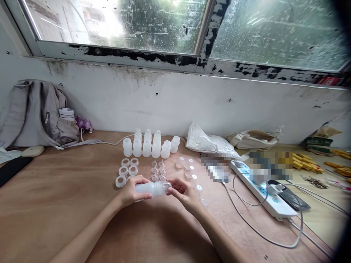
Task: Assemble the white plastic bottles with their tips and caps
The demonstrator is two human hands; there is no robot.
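Bottle [149,189] gripped sideways in left hand [131,193]; right hand [184,193] pinching its cap end. Far bottles [149,145], rings [127,170], caps [189,170] unassembled.

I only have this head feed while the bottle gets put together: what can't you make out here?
- Bottle mouth, head view: covered by the right hand; what its fingers pinch is unclear.
- Bottle base: wrapped by the left hand.
- Two patches by the power strip: pixelated.
- Small clear caps: too small to tell apart.
- Yellow items, far right: cut by the dark edge.
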